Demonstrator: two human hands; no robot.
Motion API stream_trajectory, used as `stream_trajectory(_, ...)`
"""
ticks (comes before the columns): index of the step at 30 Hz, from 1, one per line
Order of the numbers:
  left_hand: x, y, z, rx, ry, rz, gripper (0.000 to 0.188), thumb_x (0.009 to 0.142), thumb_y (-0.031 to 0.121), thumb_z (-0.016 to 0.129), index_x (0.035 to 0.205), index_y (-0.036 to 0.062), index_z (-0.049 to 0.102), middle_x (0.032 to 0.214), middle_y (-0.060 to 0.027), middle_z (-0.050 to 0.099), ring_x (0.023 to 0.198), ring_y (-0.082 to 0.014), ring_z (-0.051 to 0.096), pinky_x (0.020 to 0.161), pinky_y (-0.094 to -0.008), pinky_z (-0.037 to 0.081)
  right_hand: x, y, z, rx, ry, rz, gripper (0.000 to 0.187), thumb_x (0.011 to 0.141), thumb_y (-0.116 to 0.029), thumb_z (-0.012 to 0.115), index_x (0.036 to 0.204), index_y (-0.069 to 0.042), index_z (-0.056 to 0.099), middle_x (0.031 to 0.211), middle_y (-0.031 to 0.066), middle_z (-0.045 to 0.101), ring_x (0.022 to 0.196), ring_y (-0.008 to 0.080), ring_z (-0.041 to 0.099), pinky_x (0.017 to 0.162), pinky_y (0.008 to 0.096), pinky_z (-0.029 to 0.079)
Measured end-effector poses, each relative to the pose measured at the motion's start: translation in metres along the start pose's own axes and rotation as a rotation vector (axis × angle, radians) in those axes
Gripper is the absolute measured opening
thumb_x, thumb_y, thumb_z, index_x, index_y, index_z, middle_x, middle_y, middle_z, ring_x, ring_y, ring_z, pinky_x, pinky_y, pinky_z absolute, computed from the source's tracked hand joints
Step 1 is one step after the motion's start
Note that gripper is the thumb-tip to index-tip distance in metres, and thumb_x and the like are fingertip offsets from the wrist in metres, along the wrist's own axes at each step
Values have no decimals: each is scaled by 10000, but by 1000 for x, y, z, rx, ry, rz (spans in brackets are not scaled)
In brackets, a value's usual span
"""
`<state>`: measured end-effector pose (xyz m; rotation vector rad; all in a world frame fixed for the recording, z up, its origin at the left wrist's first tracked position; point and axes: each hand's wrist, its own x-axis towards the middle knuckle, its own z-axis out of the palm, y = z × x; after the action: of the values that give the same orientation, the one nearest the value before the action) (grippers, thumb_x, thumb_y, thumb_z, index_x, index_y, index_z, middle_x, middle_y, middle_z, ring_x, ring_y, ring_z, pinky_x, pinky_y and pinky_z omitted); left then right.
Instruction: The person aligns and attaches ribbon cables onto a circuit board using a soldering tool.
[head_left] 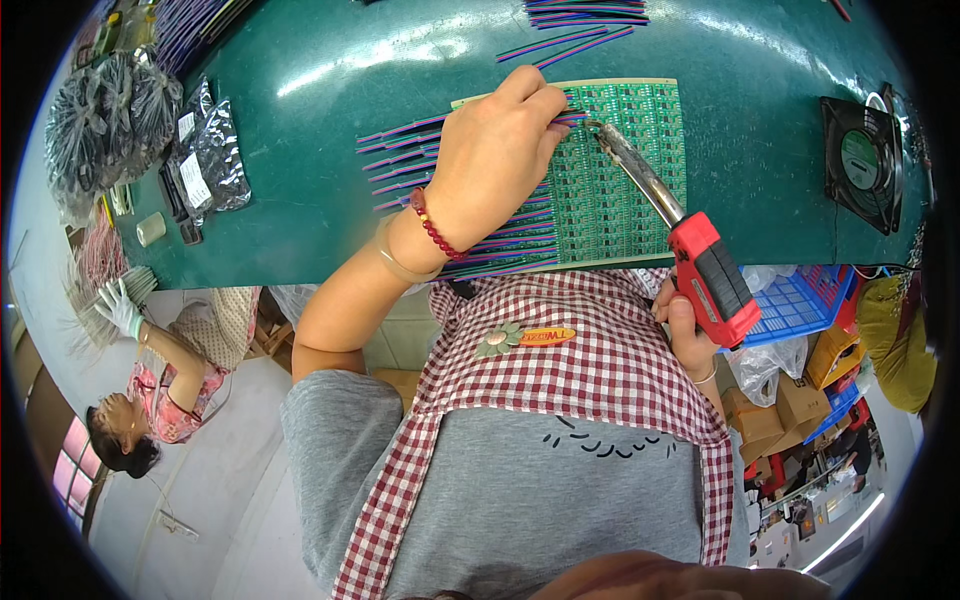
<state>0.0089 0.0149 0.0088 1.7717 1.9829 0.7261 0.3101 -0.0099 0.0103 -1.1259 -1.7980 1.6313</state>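
A green circuit board panel lies on the bench before me, covered in rows of small parts. Multicoloured flat wire strips stick out from its left side. Over these strips, my left hand is closed, pinching the end of one wire strip against the panel. My right hand is wrapped round the handle of a red and black soldering gun. The gun's metal tip meets the panel right beside the pinched wire end; whether it touches the wire is too small to tell.
More wire strips lie at the far edge, with loose ones nearer. A black fan stands at right. Black plastic bags and a white spool sit at left. Another person works farther left; a blue crate is below right.
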Motion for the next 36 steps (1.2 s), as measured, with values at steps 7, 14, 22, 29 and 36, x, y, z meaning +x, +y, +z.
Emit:
stream_trajectory(7,0,-1,0,-12,0,12,143,797,94,731,878,14,645,914,-100,596,724,-331,620,628,-399,503,1,0,1,-74,16,-16,279,975,-215,572,1059,51,550,745,73,561,616,130,531,565,278,455)
stream_trajectory(14,0,-1,1,-34,6,20,132,804,83,726,869,4,642,902,-111,591,713,-334,618,622,-397,501,4,-8,2,1,24,5,337,977,-215,561,1165,63,536,741,77,562,611,133,525,567,278,454)
stream_trajectory(22,1,0,0,-49,9,28,127,811,81,721,861,-2,639,893,-119,583,705,-338,613,624,-405,498,0,-5,3,8,45,16,404,978,-216,565,1265,63,507,733,79,566,609,131,518,574,281,450)
stream_trajectory(29,1,0,0,-60,5,27,127,818,85,719,855,-4,637,885,-121,581,703,-338,610,623,-405,496,-5,0,-2,-10,48,1,378,982,-236,571,1215,58,522,756,79,573,616,129,520,573,278,450)
stream_trajectory(36,2,-1,1,-40,4,12,134,811,89,722,856,-4,635,877,-124,582,713,-342,609,630,-408,495,-4,-5,1,45,37,69,341,978,-246,574,1141,54,548,761,71,573,625,126,528,590,280,465)
